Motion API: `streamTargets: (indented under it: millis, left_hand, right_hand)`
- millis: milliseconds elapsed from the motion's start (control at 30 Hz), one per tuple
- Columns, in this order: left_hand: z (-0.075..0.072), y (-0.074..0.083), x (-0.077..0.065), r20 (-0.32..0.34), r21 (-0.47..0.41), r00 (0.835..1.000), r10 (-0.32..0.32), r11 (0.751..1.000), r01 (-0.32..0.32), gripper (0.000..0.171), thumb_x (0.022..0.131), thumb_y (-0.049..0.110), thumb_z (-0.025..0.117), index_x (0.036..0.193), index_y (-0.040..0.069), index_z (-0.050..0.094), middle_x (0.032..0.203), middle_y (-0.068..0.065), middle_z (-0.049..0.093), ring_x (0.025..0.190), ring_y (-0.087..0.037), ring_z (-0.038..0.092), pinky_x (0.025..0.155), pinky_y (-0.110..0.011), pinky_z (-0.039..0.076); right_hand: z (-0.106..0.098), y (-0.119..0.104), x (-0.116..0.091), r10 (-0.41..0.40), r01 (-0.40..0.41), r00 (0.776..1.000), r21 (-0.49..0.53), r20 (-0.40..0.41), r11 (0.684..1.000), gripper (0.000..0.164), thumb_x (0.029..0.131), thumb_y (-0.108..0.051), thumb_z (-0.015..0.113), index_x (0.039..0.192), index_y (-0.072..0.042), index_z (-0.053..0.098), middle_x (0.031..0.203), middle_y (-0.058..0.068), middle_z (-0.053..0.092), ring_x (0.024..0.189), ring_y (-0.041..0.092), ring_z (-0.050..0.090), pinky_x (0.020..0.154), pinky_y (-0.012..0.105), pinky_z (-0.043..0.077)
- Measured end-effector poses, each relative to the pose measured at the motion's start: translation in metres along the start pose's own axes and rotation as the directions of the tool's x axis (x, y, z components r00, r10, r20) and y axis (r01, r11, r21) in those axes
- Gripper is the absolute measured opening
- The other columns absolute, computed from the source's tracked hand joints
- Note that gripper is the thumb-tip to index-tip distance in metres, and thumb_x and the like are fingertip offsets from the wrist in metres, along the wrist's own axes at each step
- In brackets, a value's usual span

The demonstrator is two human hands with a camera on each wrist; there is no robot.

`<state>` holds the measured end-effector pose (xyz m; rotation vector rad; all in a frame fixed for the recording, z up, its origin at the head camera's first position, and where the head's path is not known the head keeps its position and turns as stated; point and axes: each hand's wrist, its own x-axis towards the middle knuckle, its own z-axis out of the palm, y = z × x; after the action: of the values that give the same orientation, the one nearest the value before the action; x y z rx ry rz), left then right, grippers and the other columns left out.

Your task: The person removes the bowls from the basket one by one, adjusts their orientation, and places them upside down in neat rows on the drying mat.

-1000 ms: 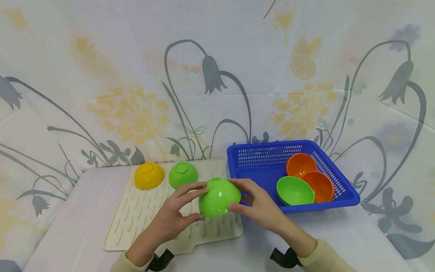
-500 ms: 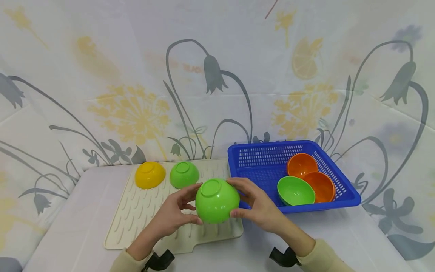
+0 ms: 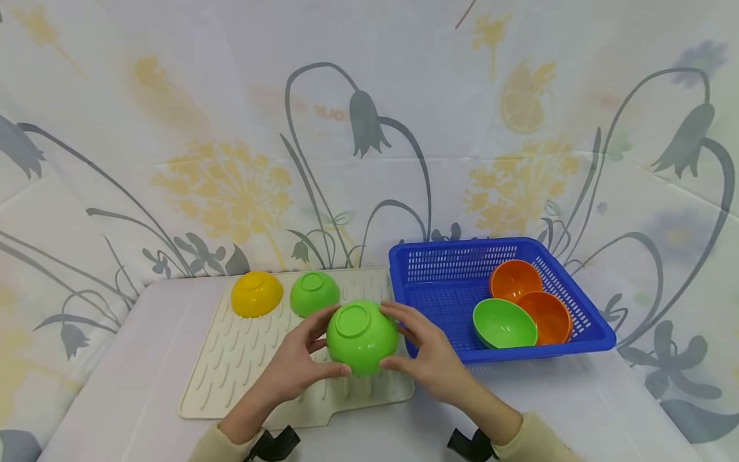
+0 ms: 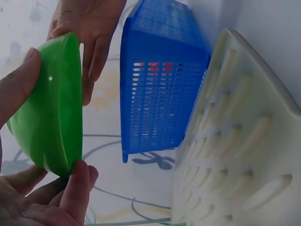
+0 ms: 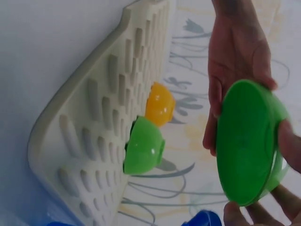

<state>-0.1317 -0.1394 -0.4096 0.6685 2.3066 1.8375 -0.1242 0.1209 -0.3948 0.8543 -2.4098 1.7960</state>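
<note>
Both hands hold a green bowl (image 3: 362,340) upside down, its base ring facing up and its opening downward. On its left side, my left hand (image 3: 296,362) pinches the rim with thumb and fingers. The right hand (image 3: 432,359) grips the opposite side the same way. In the left wrist view, the bowl (image 4: 47,106) is raised off the cream ridged drying mat (image 4: 235,141). From the right wrist, the hollow inside of the bowl (image 5: 244,141) shows. Another green bowl (image 3: 314,294) and a yellow bowl (image 3: 256,294) sit upside down along the mat's far edge.
A blue plastic basket (image 3: 439,253) stands right of the mat, close to the right hand. In its right part lie a green bowl (image 3: 505,323) and two orange bowls (image 3: 516,280), openings up. Behind the table hangs a flower-patterned cloth (image 3: 231,128).
The held green bowl has tilted so its base ring shows more fully, and it has shifted slightly left. Both hands have kept hold of it; the right hand moved a little left with it.
</note>
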Motion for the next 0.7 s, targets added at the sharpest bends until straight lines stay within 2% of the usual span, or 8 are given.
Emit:
streamTargets:
  millis: [200,300,433,533,700]
  left_hand:
    - [-0.001,-0.002,-0.001,-0.059,0.021,0.998,-0.014,1.0,0.015,0.093,0.072,0.014,0.091,0.15,0.008,0.04,0.149,-0.01,0.047,0.137,-0.029,0.044,0.106,-0.034,0.043]
    - [-0.003,-0.004,-0.002,-0.062,0.035,0.998,-0.018,0.999,0.02,0.093,0.071,0.016,0.091,0.15,0.01,0.041,0.148,-0.009,0.048,0.136,-0.028,0.045,0.105,-0.033,0.044]
    - [-0.008,-0.006,-0.005,-0.07,0.083,0.997,-0.023,0.996,0.029,0.093,0.07,0.018,0.092,0.149,0.011,0.043,0.148,-0.007,0.049,0.135,-0.027,0.046,0.104,-0.032,0.046]
    - [-0.01,-0.008,-0.006,-0.08,0.129,0.996,-0.039,0.99,0.049,0.093,0.069,0.019,0.093,0.148,0.011,0.043,0.147,-0.007,0.05,0.135,-0.027,0.047,0.103,-0.035,0.047]
    - [-0.014,-0.015,-0.004,-0.106,0.211,0.993,-0.045,0.975,0.067,0.092,0.069,0.02,0.093,0.147,0.009,0.044,0.145,-0.01,0.051,0.133,-0.03,0.048,0.101,-0.044,0.049]
  right_hand:
    - [0.015,-0.001,-0.002,0.07,-0.074,0.996,-0.082,-0.048,0.994,0.074,0.08,0.0,0.081,0.146,-0.006,0.049,0.152,0.012,0.042,0.14,0.032,0.039,0.107,0.04,0.041]
    - [0.022,-0.003,-0.003,0.081,-0.086,0.996,-0.148,-0.043,0.985,0.076,0.08,0.001,0.081,0.147,-0.003,0.046,0.152,0.014,0.041,0.139,0.032,0.039,0.106,0.04,0.043]
    - [0.031,-0.004,-0.002,0.089,-0.09,0.996,-0.215,-0.014,0.972,0.081,0.08,-0.005,0.082,0.15,0.0,0.04,0.154,0.017,0.037,0.138,0.032,0.04,0.104,0.042,0.045]
    - [0.039,-0.001,-0.002,0.112,-0.112,0.994,-0.198,-0.01,0.974,0.084,0.082,-0.009,0.081,0.152,0.0,0.035,0.156,0.019,0.033,0.139,0.033,0.039,0.105,0.042,0.044]
    - [0.056,0.012,0.001,0.146,-0.152,0.988,-0.138,-0.054,0.979,0.084,0.086,-0.014,0.079,0.153,0.002,0.031,0.157,0.021,0.028,0.139,0.036,0.038,0.109,0.044,0.039]
